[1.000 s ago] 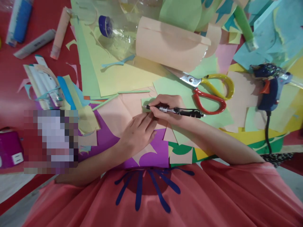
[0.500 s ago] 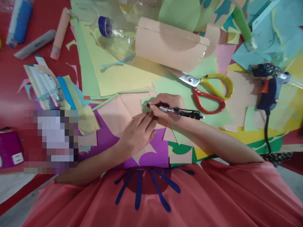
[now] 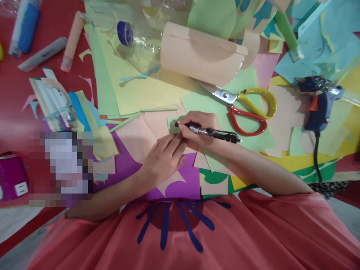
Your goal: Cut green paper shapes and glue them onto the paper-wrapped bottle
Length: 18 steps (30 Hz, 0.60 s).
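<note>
Black pen (image 3: 209, 132), silvery mid-barrel, white label, long dark clip; pinched in right hand (image 3: 204, 119), near-left of scissors (image 3: 231, 98). Long axis runs roughly left-right, tip left and slightly far. Left hand (image 3: 163, 157) flat, fingers extended, over peach paper (image 3: 133, 137).

Red top (image 3: 242, 240) w/ dk-blue streaks (image 3: 165, 228) is worn.

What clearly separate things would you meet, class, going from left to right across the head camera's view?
Purple item → peach marker → dark blue bottle cap → black pen in the right hand → blue glue gun.
</note>
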{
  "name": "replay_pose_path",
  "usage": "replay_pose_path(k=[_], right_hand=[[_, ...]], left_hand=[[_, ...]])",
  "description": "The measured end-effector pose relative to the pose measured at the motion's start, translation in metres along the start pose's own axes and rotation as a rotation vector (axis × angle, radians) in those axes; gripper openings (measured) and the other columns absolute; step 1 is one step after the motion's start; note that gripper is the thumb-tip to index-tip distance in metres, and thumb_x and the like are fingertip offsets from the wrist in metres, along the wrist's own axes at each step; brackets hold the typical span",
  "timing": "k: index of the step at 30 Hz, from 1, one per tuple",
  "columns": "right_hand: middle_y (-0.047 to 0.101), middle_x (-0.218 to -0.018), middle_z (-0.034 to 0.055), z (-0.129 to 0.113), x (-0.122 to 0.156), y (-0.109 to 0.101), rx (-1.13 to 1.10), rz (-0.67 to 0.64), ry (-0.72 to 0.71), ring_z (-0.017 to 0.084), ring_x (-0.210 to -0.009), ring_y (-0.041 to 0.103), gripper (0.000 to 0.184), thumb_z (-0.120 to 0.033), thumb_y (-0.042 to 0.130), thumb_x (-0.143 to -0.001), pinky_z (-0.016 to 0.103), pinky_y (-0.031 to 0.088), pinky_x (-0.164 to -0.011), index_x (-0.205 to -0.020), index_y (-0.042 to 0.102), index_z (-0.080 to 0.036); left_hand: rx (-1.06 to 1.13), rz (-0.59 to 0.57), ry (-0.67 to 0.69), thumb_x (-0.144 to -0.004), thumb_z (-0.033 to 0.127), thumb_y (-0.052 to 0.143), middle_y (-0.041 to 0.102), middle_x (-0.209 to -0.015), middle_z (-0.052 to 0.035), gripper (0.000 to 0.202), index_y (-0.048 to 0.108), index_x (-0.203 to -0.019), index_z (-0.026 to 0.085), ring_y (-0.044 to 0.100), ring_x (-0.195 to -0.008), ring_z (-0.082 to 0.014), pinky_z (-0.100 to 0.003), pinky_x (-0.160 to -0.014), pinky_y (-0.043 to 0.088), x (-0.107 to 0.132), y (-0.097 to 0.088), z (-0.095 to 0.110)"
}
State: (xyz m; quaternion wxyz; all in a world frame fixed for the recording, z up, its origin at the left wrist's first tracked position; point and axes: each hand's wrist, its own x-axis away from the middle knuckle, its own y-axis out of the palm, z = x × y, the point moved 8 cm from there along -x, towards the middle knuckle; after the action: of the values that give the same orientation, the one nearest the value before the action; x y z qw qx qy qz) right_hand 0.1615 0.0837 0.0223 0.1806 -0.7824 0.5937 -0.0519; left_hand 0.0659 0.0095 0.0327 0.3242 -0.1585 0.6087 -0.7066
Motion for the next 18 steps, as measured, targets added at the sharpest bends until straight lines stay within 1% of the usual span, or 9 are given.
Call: replay_pose_path(k=[3, 8, 10, 13, 15, 18], right_hand=[[0.067, -0.068, -0.0014, -0.0015, 0.001, 0.0024, -0.016, 0.007, -0.041, 0.012, -0.06, 0.06, 0.017, -0.025, 0.059, -0.088, 0.027, 0.05, -0.058, -0.072, 0.06, -0.026], [0.068, -0.072, -0.0008, 0.0023, 0.0008, -0.0011, 0.036, 0.01, 0.035, 0.014, -0.063, 0.062, 0.015, -0.022, 0.059, -0.087, 0.028, 0.053, -0.06, -0.072, 0.06, -0.027], [0.068, -0.071, -0.0004, 0.0011, 0.0002, -0.0031, 0.032, 0.018, 0.026, 0.014, -0.062, 0.063, 0.015, -0.022, 0.058, -0.086, 0.029, 0.053, -0.06, -0.072, 0.06, -0.027], [0.068, -0.07, -0.0008, -0.0014, 0.0, -0.0025, 0.01, 0.011, -0.017, 0.014, -0.06, 0.062, 0.015, -0.023, 0.059, -0.086, 0.029, 0.053, -0.057, -0.072, 0.06, -0.027], [0.068, -0.07, -0.0011, 0.0003, 0.0005, -0.0014, 0.032, 0.001, -0.003, 0.014, -0.06, 0.062, 0.015, -0.024, 0.06, -0.087, 0.029, 0.054, -0.057, -0.072, 0.059, -0.028], [0.067, -0.069, -0.001, 0.0029, 0.0015, -0.0041, 0.081, 0.029, 0.033, 0.015, -0.06, 0.061, 0.016, -0.022, 0.059, -0.087, 0.03, 0.054, -0.058, -0.071, 0.058, -0.028]], left_hand=[[0.007, -0.018, -0.002, -0.095, 0.017, 0.05, 0.073, -0.117, -0.0178, 0.033, 0.063, -0.123, 0.005, 0.068, -0.111, -0.0298, -0.042, -0.095, 0.058, 0.0006, 0.0024, 0.0001], [0.011, -0.028, -0.007, -0.096, 0.017, 0.049, 0.073, -0.119, -0.0185, 0.035, 0.061, -0.126, 0.005, 0.068, -0.113, -0.0294, -0.042, -0.095, 0.058, 0.0005, 0.003, 0.0], [0.005, -0.016, -0.004, -0.096, 0.017, 0.048, 0.073, -0.118, -0.0188, 0.036, 0.06, -0.127, 0.004, 0.068, -0.111, -0.0295, -0.042, -0.093, 0.059, 0.0, 0.0014, 0.0001], [-0.006, 0.001, 0.002, -0.096, 0.017, 0.048, 0.074, -0.115, -0.0181, 0.033, 0.062, -0.123, 0.004, 0.069, -0.109, -0.029, -0.041, -0.093, 0.059, -0.0008, -0.0005, 0.0004], [-0.003, -0.002, 0.006, -0.096, 0.017, 0.048, 0.074, -0.114, -0.0176, 0.032, 0.063, -0.122, 0.004, 0.07, -0.108, -0.0286, -0.041, -0.094, 0.058, -0.0014, -0.0008, 0.0005], [-0.004, 0.012, 0.011, -0.096, 0.017, 0.047, 0.075, -0.111, -0.0172, 0.033, 0.061, -0.123, 0.003, 0.07, -0.106, -0.0287, -0.04, -0.092, 0.058, -0.0025, -0.0032, 0.0006]])
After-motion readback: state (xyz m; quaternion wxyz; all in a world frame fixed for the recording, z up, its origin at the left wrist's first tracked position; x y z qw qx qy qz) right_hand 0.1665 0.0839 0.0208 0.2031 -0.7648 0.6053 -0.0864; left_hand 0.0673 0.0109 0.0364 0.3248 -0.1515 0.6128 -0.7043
